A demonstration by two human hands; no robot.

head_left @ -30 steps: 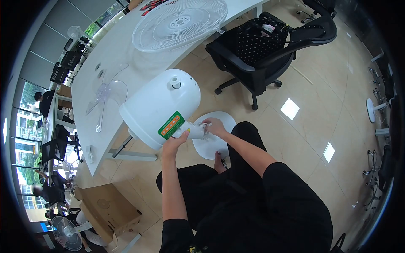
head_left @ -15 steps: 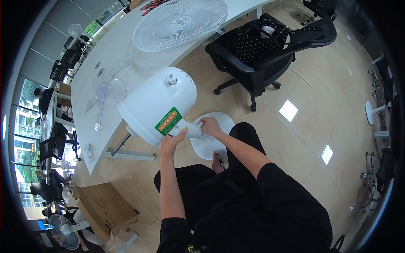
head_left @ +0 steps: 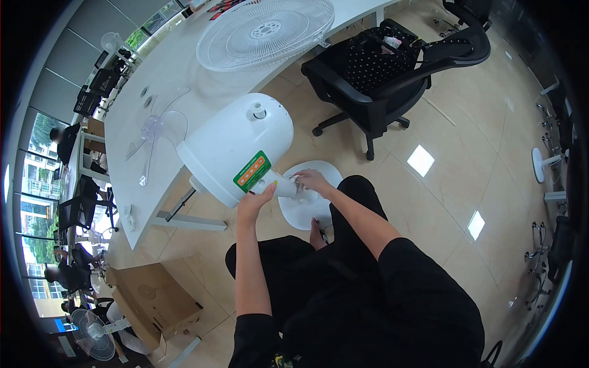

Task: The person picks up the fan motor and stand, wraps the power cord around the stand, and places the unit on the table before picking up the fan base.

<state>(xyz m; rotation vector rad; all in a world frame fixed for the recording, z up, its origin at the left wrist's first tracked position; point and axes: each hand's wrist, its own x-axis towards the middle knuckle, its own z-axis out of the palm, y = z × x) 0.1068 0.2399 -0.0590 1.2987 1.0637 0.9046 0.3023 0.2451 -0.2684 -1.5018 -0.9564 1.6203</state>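
White fan housing (head_left: 236, 144), smooth, tilted, green-orange label (head_left: 252, 172), up beside the table (head_left: 178, 101). My left hand (head_left: 259, 201) grasps its neck (head_left: 284, 188); fingers of my right hand (head_left: 313, 181) curl at the neck's lower end, pinching or not I cannot tell. One housing, one round base (head_left: 297, 213) below, one clear blade set (head_left: 153, 127). Grille (head_left: 265, 29) on table, black chair (head_left: 365, 104) beyond. Housing hides some table edge.

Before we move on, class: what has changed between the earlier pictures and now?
The white fan housing shifted slightly right in view since half a second ago, left hand and right hand moving with it. No grip visibly changed: the left stays on the neck, the right at its end. The fan guard, clear blades and round base stayed put.
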